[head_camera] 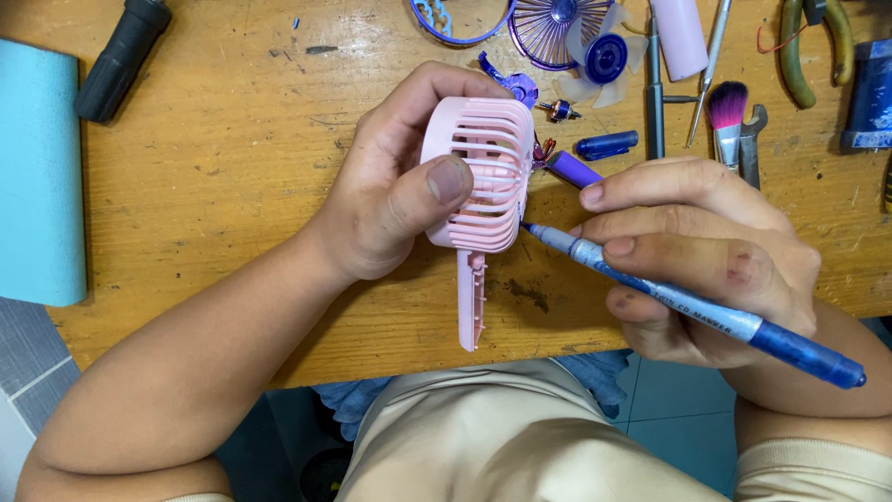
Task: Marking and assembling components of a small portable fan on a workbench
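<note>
Left hand (395, 200) grips the pink fan shell (483, 181) above the wooden table (223, 167): thumb pressed on the slatted face, fingers curled round the back edge. The shell's narrow handle half hangs down toward the table's near edge, free of the hand.

Right hand (706, 256) is closed on a blue marker pen (697, 302) in a writing grip; the tip touches or nearly touches the lower right rim of the shell; cannot tell which.

Handling, as judged: shell is thin moulded plastic, light, stiff overall, but the slats look easy to flex or crack under a hard pinch. Best held by the solid rim, as now, not by the slats or thin handle. Smooth surface, possibly slippery.

Surface: wood, scratched and stained. Behind the shell lie a purple fan grille (548, 33), a pale fan blade (604, 58), a small motor (557, 111), a pink cylinder (680, 35), a small brush (727, 116), pliers (816, 42) and a black handle (121, 58). A light blue block (37, 172) sits at the left edge.

Room: tiled floor shows below the table edge
</note>
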